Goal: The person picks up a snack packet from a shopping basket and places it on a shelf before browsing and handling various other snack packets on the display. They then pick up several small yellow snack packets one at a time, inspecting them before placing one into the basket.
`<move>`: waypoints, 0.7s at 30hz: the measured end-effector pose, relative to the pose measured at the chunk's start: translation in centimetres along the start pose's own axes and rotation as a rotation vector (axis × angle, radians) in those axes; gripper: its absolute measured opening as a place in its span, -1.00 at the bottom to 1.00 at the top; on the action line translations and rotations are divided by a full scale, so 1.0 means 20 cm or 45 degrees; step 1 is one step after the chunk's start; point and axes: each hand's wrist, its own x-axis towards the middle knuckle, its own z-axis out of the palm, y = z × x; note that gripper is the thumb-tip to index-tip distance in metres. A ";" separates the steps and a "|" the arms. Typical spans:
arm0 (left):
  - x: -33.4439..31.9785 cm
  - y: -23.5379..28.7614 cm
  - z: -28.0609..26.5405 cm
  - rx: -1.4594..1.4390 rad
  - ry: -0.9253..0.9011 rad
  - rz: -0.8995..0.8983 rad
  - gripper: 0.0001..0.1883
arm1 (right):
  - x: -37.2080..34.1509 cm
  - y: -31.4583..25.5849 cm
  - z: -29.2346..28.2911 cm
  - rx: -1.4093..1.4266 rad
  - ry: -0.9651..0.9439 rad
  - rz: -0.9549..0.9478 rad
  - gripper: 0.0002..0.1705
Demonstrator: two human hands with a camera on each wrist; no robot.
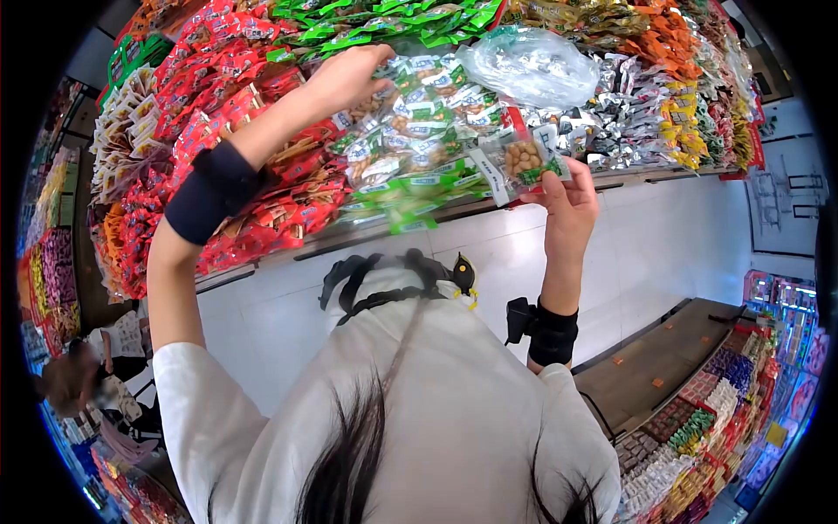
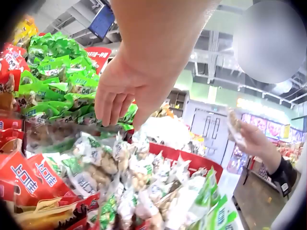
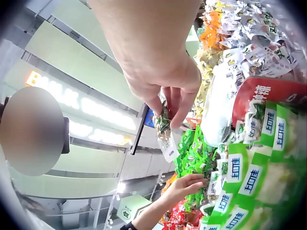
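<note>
My right hand (image 1: 569, 210) pinches a small clear packet of round tan nuts (image 1: 522, 159) by its edge, held up at the front edge of the display. In the right wrist view the packet (image 3: 163, 127) hangs from the thumb and fingers of that hand (image 3: 160, 76). My left hand (image 1: 351, 80) reaches over the pile of clear and green nut packets (image 1: 419, 131), palm down, fingers loosely bent with nothing visible in them. The left wrist view shows this hand (image 2: 136, 91) just above the packets (image 2: 139, 167); whether its fingertips touch them I cannot tell.
Red packets (image 1: 209, 113) lie to the left, green ones (image 1: 393, 19) behind. A clear plastic bag (image 1: 529, 68) rests on the pile beside silver packets (image 1: 594, 122). A red divider (image 2: 187, 162) borders the nut packets. Another shelf (image 1: 663, 358) stands at the lower right.
</note>
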 end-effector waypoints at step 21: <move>0.11 0.09 0.03 0.034 -0.128 0.055 -0.72 | 0.16 0.02 0.04 -0.004 -0.018 -0.097 -0.73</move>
